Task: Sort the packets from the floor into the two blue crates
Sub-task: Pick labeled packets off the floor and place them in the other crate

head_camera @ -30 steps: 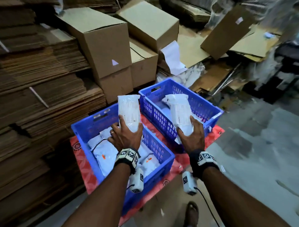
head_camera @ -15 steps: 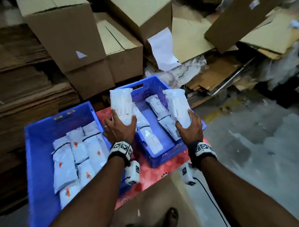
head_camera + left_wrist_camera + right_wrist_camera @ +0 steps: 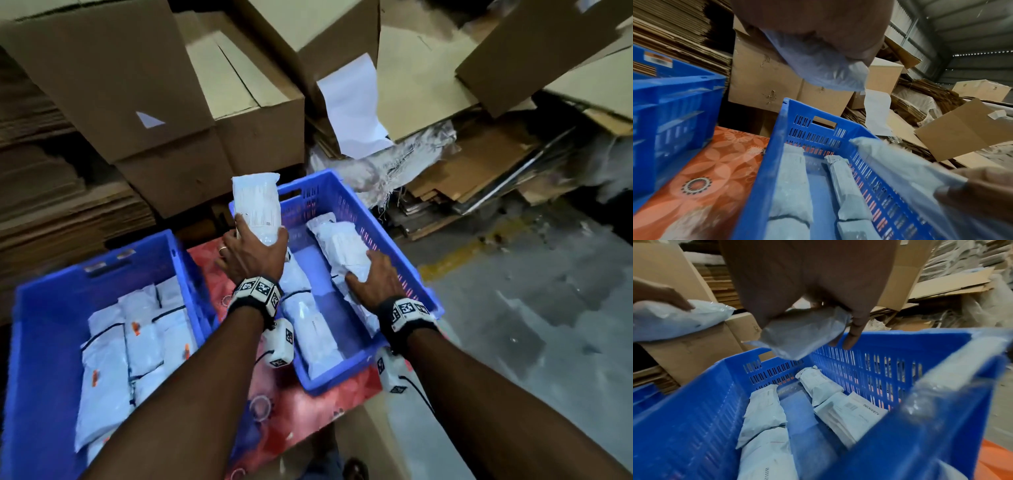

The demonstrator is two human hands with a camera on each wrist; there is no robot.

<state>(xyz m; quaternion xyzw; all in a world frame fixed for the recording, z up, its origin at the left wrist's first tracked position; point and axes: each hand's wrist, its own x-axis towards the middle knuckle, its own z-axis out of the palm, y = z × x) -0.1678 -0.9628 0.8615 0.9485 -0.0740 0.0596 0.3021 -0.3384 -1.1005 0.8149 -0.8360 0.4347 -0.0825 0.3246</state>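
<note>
**Risk: packets landing in the wrong crate or on its rim**

Cardboard boxes (image 3: pixel 144 85) crowd both crates. Right crate (image 3: pixel 346 198) receives right packet (image 3: pixel 342 248), right hand (image 3: pixel 375 281) fingers curled round it, near the wall. Left hand (image 3: pixel 255 255) grips left packet (image 3: pixel 256 205) upright above the rim; a mis-sort or snag seems likely.

"DELHIVERY", partly cut off, stands on a white packet (image 3: pixel 851 415) lying at the right inside the right blue crate (image 3: pixel 694 410); other printed labels and the sticker on the left crate (image 3: pixel 657 60) are too blurred to read
</note>
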